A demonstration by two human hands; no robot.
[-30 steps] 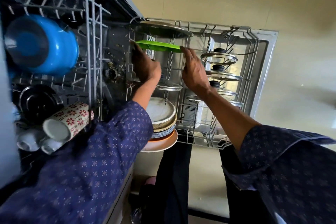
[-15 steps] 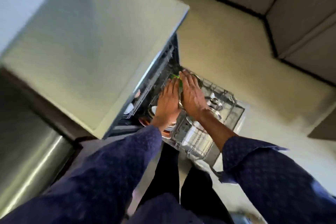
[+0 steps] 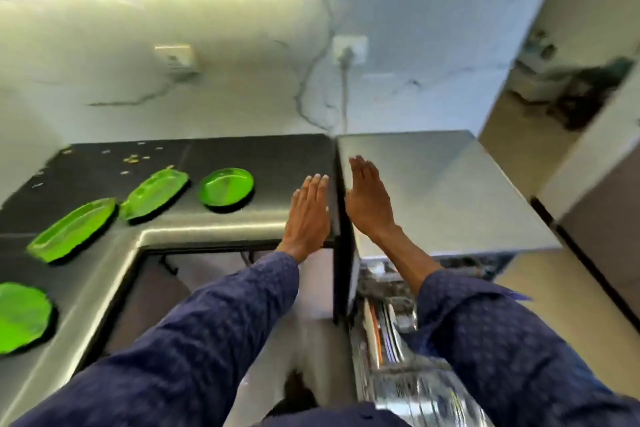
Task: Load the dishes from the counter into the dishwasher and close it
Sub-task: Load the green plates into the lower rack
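Mid-task view. We see both hands empty with fingers straight and pressed together: left hand (image 3: pixel 308 211) over the dark counter (image 3: pixel 263 156), right hand (image 3: pixel 369 199) over the dishwasher's steel top (image 3: pixel 450 191). Four green plates (image 3: pixel 227 186) lie on the counter; the lower rack (image 3: pixel 391 329) stands pulled out, partly loaded. Remaining, we judge: load those plates, close up.

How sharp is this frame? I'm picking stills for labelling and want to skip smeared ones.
Head view: motion blur smears the dishwasher rack and sleeves; green plates and both open hands, left hand and right hand, read soft; under-cabinet light washes the wall; wide-angle bending at edges.
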